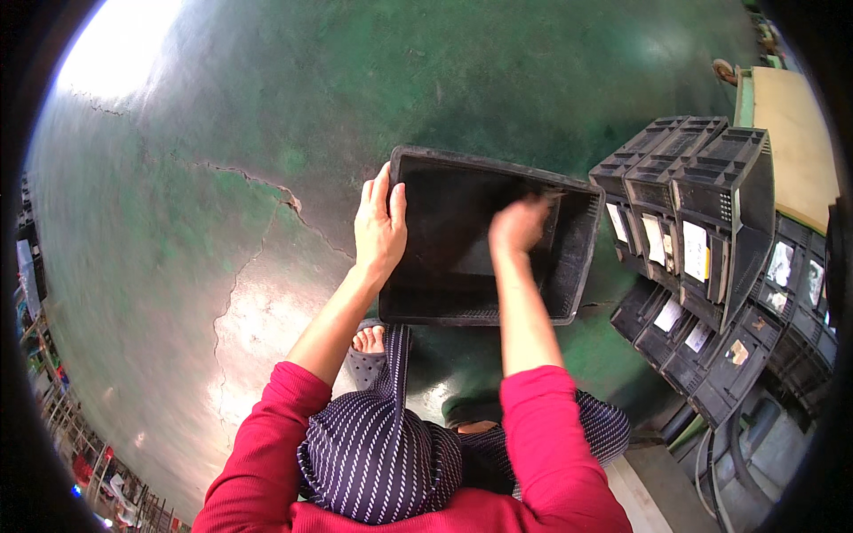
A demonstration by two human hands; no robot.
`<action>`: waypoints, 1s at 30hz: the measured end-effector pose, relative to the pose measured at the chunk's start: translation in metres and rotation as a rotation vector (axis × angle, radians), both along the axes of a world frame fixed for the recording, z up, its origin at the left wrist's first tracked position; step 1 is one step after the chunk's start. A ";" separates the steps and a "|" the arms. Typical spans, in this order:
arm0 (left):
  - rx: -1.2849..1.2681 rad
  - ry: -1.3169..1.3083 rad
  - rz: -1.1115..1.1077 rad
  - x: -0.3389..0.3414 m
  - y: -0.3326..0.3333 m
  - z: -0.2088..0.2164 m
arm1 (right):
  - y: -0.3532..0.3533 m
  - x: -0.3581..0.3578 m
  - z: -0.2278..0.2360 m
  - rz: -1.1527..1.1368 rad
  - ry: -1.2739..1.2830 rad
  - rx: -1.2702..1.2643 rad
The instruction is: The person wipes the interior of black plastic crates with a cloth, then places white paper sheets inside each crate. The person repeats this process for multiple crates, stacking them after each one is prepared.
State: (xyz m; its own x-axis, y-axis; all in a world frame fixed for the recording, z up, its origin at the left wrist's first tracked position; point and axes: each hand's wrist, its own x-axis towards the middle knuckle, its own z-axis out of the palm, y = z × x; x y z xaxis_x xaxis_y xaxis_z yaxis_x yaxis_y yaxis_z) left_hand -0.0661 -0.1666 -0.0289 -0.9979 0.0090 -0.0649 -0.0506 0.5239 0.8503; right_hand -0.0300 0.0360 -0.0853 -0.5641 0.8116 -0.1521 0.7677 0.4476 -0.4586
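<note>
A black plastic crate (pixel 484 311) lies in front of me on the green floor, its open side facing up toward me. My left hand (pixel 380 233) grips the crate's left wall near the far corner, with some fingers outside the rim and one finger inside. My right hand (pixel 518 226) is inside the crate, over its right half, and is smeared by motion. A small pale streak shows at its fingertips; I cannot make out whether it holds something. The crate's inside is dark, and part of its bottom is hidden behind my right hand and forearm.
Black crates (pixel 702 169) with white labels are stacked at the right, close to the crate's right side. More labelled crates (pixel 711 342) stand below them. A cream board (pixel 795 133) is behind. Cracks (pixel 240 178) run across the floor. My sandalled foot (pixel 367 360) is near the crate.
</note>
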 end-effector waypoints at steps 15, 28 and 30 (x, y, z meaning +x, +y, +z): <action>0.011 0.055 0.026 -0.008 0.006 -0.004 | -0.057 0.049 -0.044 1.338 0.057 -0.284; -0.068 0.032 0.044 -0.001 0.005 -0.001 | 0.019 0.055 -0.017 0.979 -0.060 0.090; -0.063 0.050 0.022 -0.003 0.013 -0.002 | -0.027 0.064 -0.046 1.368 0.225 0.057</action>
State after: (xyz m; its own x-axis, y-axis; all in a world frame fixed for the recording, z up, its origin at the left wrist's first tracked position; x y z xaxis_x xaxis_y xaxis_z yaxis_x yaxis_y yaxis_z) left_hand -0.0693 -0.1536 -0.0308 -0.9998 -0.0156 -0.0146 -0.0210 0.5757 0.8174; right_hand 0.0337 0.0093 -0.1315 -0.9152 -0.3982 0.0617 -0.3788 0.7982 -0.4683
